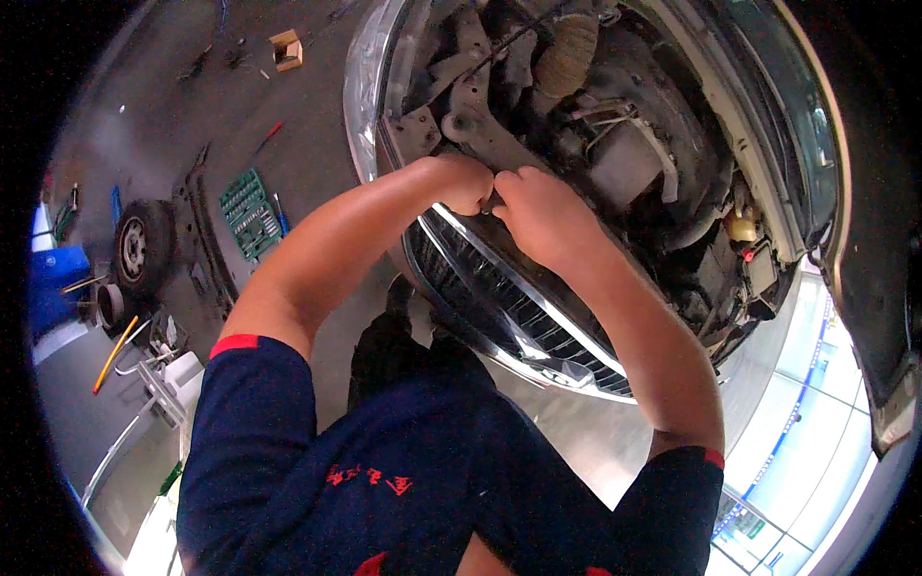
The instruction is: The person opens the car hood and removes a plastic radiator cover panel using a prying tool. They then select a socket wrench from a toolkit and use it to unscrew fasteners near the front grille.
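At the front edge of a car's engine bay, just behind the chrome-trimmed grille (519,298), my two hands meet, nearly touching. My left hand (463,182) is curled closed, its fingers turned down and mostly hidden. Beside it, my right hand (545,216) is closed too, thumb and forefinger pinched towards the left hand. A small dark bit shows between them, too small to name. Under and behind the hands runs a dusty metal crossmember (490,134) of the engine bay.
A raised hood (874,192) hangs at the right. On the floor at left lie an open green socket set (252,216), a wheel (144,248), a long dark car part (206,235) and a small cardboard box (286,50). A metal stand (158,384) is at lower left.
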Motion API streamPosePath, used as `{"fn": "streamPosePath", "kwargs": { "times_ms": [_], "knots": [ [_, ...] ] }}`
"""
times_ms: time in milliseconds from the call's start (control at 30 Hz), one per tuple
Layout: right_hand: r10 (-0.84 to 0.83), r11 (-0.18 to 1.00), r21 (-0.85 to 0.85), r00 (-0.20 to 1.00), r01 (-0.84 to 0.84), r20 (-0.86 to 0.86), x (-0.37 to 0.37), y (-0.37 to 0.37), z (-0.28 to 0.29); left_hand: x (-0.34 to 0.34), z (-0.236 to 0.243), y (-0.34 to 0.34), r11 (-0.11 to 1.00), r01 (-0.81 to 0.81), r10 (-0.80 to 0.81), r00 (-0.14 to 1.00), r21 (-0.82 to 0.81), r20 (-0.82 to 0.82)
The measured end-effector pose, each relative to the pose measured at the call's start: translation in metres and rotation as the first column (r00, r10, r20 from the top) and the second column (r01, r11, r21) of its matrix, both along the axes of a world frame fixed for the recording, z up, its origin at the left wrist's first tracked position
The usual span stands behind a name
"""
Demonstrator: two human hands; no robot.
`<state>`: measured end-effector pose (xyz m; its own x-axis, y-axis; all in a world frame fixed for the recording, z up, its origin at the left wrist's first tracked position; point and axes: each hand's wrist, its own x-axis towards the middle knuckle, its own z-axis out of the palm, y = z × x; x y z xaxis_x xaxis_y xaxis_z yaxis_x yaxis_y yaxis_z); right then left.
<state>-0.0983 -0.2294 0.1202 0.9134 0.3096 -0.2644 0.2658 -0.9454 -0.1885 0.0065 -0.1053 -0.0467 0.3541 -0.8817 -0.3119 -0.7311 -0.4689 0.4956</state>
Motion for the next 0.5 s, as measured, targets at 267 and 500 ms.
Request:
{"fn": "streamPosePath", "kwargs": {
  "times_ms": [267,500],
  "knots": [
    [0.013,1.000,0.029,0.994,-0.010,-0.106,0.008,0.018,0.009,0.002,0.018,0.014,1.000,0.022,-0.021,0.998,0.020,-0.052],
    [-0.202,0.971,-0.157,0.967,0.178,-0.155,0.004,0.021,0.022,-0.002,0.011,-0.005,0.991,0.127,-0.126,0.991,0.034,-0.047]
  ]
}}
